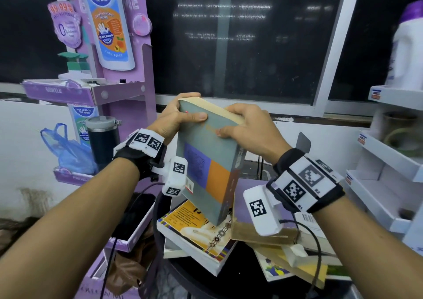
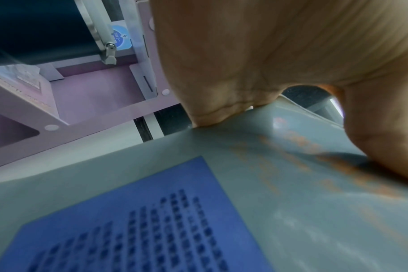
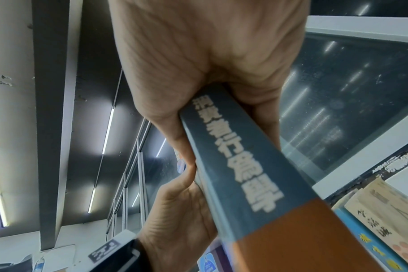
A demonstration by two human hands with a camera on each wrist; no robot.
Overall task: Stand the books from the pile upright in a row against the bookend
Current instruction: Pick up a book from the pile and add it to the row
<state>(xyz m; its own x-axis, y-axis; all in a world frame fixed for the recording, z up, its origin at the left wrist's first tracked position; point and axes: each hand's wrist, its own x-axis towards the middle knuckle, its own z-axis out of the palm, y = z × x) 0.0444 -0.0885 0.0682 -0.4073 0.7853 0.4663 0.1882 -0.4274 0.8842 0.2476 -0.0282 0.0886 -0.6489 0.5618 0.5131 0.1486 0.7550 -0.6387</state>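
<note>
A thick grey book [image 1: 206, 157] with blue and orange blocks on its cover is held upright and tilted above the pile. My left hand [image 1: 180, 118] grips its top left corner, thumb on the cover [image 2: 314, 184]. Over the top right corner, my right hand [image 1: 242, 124] grips it at the spine [image 3: 240, 165]. Its lower corner hangs just above a yellow-covered book [image 1: 196, 227] on the pile of books [image 1: 274, 246]. A dark grey bookend [image 1: 303, 142] peeks out behind my right wrist.
A purple cardboard display stand [image 1: 119, 47] with bottles rises at the left, with a dark tumbler [image 1: 103, 138] and a blue plastic bag [image 1: 68, 150] beside it. White shelving [image 1: 386, 157] stands at the right. A dark window [image 1: 240, 35] is behind. Cables trail over the round black table [image 1: 183, 282].
</note>
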